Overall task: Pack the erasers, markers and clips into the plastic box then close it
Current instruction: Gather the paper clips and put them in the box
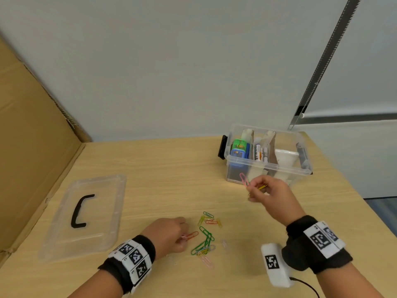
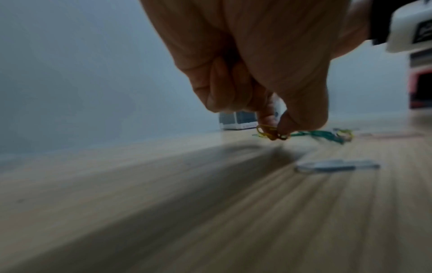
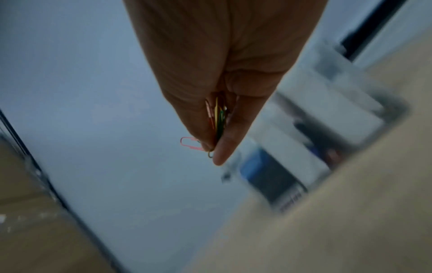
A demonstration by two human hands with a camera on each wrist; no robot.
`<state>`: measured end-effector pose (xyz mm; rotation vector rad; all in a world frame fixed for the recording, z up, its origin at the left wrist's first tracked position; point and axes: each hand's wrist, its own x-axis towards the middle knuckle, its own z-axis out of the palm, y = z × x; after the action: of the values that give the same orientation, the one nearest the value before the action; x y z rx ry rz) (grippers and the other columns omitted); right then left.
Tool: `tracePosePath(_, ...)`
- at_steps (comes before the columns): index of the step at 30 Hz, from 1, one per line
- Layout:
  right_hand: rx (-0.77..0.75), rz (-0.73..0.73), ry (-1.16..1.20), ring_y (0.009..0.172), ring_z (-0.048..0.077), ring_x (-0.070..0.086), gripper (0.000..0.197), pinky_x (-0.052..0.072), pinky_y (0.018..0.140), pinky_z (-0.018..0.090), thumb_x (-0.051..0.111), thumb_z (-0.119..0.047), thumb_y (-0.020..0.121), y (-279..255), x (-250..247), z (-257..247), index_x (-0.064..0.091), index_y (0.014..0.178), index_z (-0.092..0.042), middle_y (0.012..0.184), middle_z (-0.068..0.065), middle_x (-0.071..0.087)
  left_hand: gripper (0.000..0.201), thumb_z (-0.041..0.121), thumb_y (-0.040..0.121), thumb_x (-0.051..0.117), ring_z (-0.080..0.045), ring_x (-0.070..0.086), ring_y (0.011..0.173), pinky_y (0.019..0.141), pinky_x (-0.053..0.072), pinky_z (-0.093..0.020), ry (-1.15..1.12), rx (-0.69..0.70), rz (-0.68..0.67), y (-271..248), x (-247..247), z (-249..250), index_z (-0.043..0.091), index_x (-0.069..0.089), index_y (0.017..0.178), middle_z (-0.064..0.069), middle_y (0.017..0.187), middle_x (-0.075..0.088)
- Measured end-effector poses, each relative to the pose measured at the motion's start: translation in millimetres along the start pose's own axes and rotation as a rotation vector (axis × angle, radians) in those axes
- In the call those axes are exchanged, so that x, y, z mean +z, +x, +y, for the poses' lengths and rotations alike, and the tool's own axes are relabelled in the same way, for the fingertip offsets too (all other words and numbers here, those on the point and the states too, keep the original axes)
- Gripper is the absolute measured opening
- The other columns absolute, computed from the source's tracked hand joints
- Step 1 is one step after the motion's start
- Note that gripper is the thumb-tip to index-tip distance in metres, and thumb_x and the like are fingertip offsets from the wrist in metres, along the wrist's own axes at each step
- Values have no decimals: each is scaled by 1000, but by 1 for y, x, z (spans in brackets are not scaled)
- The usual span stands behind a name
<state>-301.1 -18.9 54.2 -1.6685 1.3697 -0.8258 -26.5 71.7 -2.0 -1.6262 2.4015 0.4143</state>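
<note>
The clear plastic box [image 1: 236, 166] stands open at the table's far right, with erasers [image 1: 239, 149] and markers [image 1: 261, 153] in its compartments. My right hand [image 1: 255, 188] is lifted just in front of the box and pinches a bunch of paper clips [image 3: 218, 118], a pink clip [image 1: 243, 179] sticking out. Several coloured paper clips [image 1: 206, 237] lie loose on the table between my hands. My left hand [image 1: 182, 235] is low on the table and pinches an orange clip [image 1: 191, 235] at the pile's left edge, orange clip [image 2: 271, 132] at its fingertips.
The clear lid [image 1: 86, 214] with a black handle lies flat at the left. A cardboard sheet [image 1: 32, 147] leans along the left side. A white wall stands behind the table. A clear clip [image 2: 336, 165] lies near my left hand.
</note>
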Motion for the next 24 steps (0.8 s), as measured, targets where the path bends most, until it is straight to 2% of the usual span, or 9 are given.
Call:
tracePosePath(3,-72,129,-28,67,7,69,5,56,66,18,66,-14,87,13,-44,-15,63,84,-11,78,1,69,54,51,76,25,-12,50,73,60,40,-22,-125,-17,164,2,-3,-2,20,61,102,7,98,54)
tracePosePath(5,-98,225,-94,65,6,69,6,51,60,11,65,-15,87,25,-71,-18,62,82,-14,76,-1,69,30,44,84,43,-7,55,76,66,44,-18,-251,-47,294,6,-16,3,23,62,95,15,86,50)
tracePosePath(7,-84,285,-156,62,7,68,8,47,55,7,65,-14,87,38,-88,-12,61,80,-13,74,2,68,8,32,85,58,2,50,71,62,37,-9,-341,-58,413,13,-34,11,26,62,89,19,78,46)
tracePosePath(10,-35,271,-321,62,14,69,10,53,61,19,64,-15,88,61,-101,1,60,79,-11,77,9,68,3,28,82,63,11,44,67,59,32,-5,-365,-23,537,32,-68,27,26,62,84,22,72,42)
tracePosePath(13,29,139,-594,79,25,67,14,54,75,36,59,-19,90,88,-101,8,61,81,-8,84,11,67,4,27,82,65,18,46,74,59,32,-4,-383,1,590,52,-96,46,26,62,84,22,70,41)
tracePosePath(17,194,-114,-885,104,28,63,21,51,90,33,56,-11,89,122,-98,3,65,106,-2,111,14,66,5,28,82,63,16,44,69,61,32,-3,-399,12,583,74,-107,67,25,62,87,23,73,42)
tracePosePath(20,262,-262,-930,114,27,59,33,48,98,33,60,-11,89,132,-100,-1,60,122,-5,125,12,61,7,29,84,61,16,41,69,63,33,-2,-409,4,555,84,-103,77,25,62,89,23,76,43)
tracePosePath(22,223,-218,-781,108,24,61,28,49,96,33,54,-10,91,128,-105,1,62,118,-8,120,9,62,6,31,84,59,14,42,69,66,35,-4,-413,-2,552,89,-101,82,27,60,88,22,75,43)
tracePosePath(24,36,23,-576,97,21,62,22,50,86,30,50,-11,91,110,-114,11,65,107,-13,109,6,66,4,33,84,58,11,44,69,68,38,-7,-409,-12,562,95,-104,87,30,58,86,21,74,42)
